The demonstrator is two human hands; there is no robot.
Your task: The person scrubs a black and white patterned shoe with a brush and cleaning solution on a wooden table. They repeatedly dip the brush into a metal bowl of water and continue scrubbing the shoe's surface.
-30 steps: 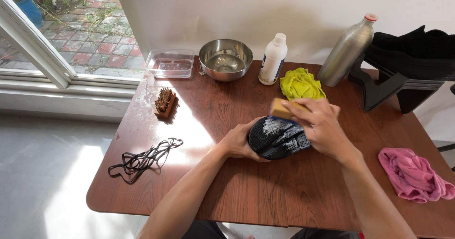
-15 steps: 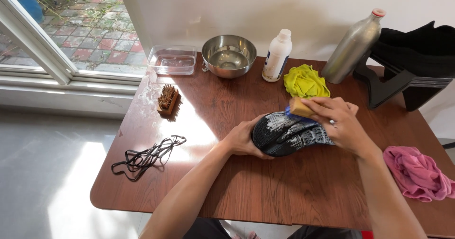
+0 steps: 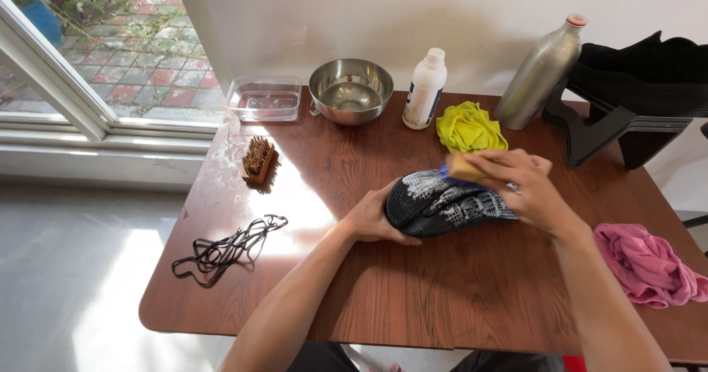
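A black shoe (image 3: 442, 206) with pale foamy streaks lies on its side in the middle of the brown wooden table (image 3: 413, 298). My left hand (image 3: 375, 217) grips the shoe's toe end and holds it down. My right hand (image 3: 520, 188) is closed on a wooden-backed brush (image 3: 463, 168) with blue bristles, pressed against the upper side of the shoe. A yellow cloth (image 3: 468, 127) lies just behind the shoe.
At the back stand a clear plastic tray (image 3: 263, 99), a steel bowl (image 3: 349, 90), a white bottle (image 3: 425, 89) and a tall metal bottle (image 3: 537, 74). A small brown brush (image 3: 257, 159) and black laces (image 3: 227, 248) lie left, a pink cloth (image 3: 645, 263) right, a black stand (image 3: 627, 114) far right.
My right hand with the brush has slid to the right along the top of the shoe. My left hand keeps its hold on the toe end.
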